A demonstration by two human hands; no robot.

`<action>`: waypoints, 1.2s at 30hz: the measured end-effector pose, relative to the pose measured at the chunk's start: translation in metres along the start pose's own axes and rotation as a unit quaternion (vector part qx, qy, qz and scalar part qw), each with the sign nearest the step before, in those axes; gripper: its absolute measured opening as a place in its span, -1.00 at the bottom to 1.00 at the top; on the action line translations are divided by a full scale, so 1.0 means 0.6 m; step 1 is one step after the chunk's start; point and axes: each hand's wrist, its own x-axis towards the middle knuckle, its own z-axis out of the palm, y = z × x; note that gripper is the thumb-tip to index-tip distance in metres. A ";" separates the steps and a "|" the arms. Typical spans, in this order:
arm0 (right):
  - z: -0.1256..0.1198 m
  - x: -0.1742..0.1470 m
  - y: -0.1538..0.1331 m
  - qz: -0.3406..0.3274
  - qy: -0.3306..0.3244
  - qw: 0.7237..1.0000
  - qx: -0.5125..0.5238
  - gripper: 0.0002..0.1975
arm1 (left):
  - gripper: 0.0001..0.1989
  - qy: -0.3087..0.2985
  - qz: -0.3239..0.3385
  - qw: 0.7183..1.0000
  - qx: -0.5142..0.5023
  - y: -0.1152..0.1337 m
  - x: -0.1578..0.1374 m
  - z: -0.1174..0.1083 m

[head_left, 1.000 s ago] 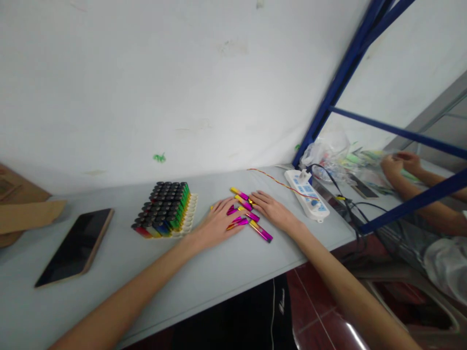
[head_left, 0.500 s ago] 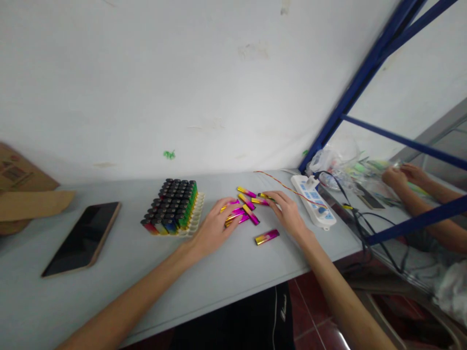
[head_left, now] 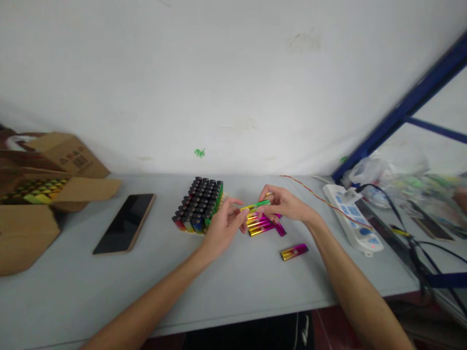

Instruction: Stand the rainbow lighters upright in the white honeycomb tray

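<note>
Between both hands, over a small pile, is a slim green-and-yellow lighter (head_left: 261, 203). The fingertips of my left hand (head_left: 221, 227) pinch its yellow left end. Thumb and fingers of my right hand (head_left: 288, 204) close on its green right end. Several shiny purple-and-gold lighter-shaped pieces (head_left: 260, 230) lie just beneath, partly covered by my fingers. One more purple-and-gold piece (head_left: 294, 252) lies apart, nearer the table's front edge. Left of my left hand, black-topped lighters (head_left: 199, 206) stand upright in rows in a pale tray, mostly hidden.
A phone (head_left: 126, 223) lies on the grey table (head_left: 204, 291). At the far left an open cardboard box (head_left: 83, 189) holds yellow-green items. On the right are a white power strip (head_left: 350, 218), a twisted red-yellow wire (head_left: 317, 195), cables, plastic bags and a blue frame (head_left: 401, 107).
The view has swung left, showing more of the box. My hands have come together and lifted, and the green-and-yellow lighter is now between them above the pile.
</note>
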 end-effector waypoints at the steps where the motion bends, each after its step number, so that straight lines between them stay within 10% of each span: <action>1: 0.002 0.002 0.001 0.005 -0.002 1.000 0.016 -0.55 | -0.58 -0.014 -0.012 1.000 -0.023 0.000 0.000 0.004; 10: 0.008 -0.005 0.039 -0.073 0.186 0.978 -0.057 -0.53 | -0.52 -0.138 -0.124 0.980 -0.070 0.000 -0.010 0.022; 15: -0.021 -0.017 0.051 -0.090 0.307 0.896 -0.309 -0.55 | -0.60 -0.105 -0.164 0.973 -0.121 0.004 -0.018 0.029; 28: -0.032 -0.019 0.068 -0.069 0.296 0.846 -0.437 -0.50 | -0.72 -0.039 -0.219 0.940 -0.257 0.017 -0.011 0.025; 36: -0.030 -0.019 0.066 -0.061 0.344 0.838 -0.419 -0.45 | -0.65 -0.115 -0.194 0.937 -0.267 0.023 -0.013 0.013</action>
